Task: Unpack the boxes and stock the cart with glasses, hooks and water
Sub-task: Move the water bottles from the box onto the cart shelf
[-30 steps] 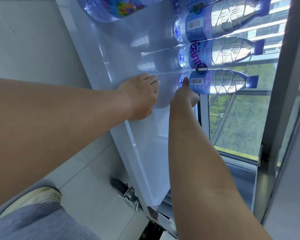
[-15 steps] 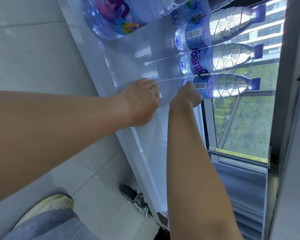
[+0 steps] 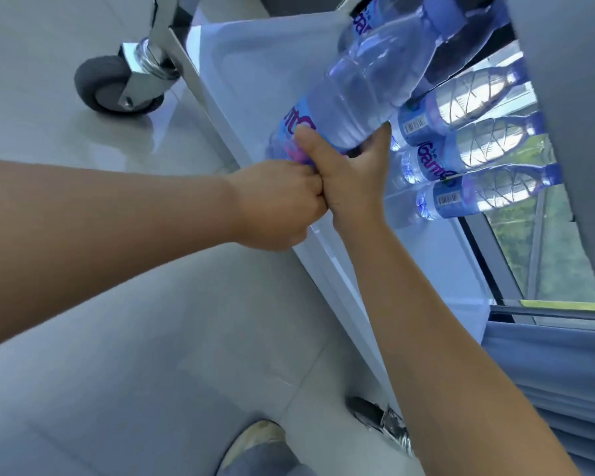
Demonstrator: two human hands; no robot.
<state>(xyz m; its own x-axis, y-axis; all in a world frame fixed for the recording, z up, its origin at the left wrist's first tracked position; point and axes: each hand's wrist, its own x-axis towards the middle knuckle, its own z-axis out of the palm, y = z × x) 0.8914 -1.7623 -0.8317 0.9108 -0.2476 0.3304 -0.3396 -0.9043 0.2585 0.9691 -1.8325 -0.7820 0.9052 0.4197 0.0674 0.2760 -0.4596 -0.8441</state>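
A large clear water bottle [image 3: 368, 87] with a blue and pink label lies tilted over the white cart shelf [image 3: 255, 63]. My right hand [image 3: 352, 176] grips its lower body, thumb and fingers round it. My left hand [image 3: 279, 204] is curled against the bottle's base beside the right hand. Three small water bottles [image 3: 461, 139] with blue caps lie side by side on the shelf, just right of the big one.
A grey caster wheel [image 3: 100, 85] stands at the cart's far corner on the pale tiled floor, and a second caster [image 3: 382, 420] shows near the bottom. A window with grey curtain folds [image 3: 547, 365] lies to the right. My shoe [image 3: 255, 441] is at the bottom.
Both hands left the small bottles on the shelf and took hold of the large bottle, which now lies tilted across the shelf. The view swung toward the far caster.
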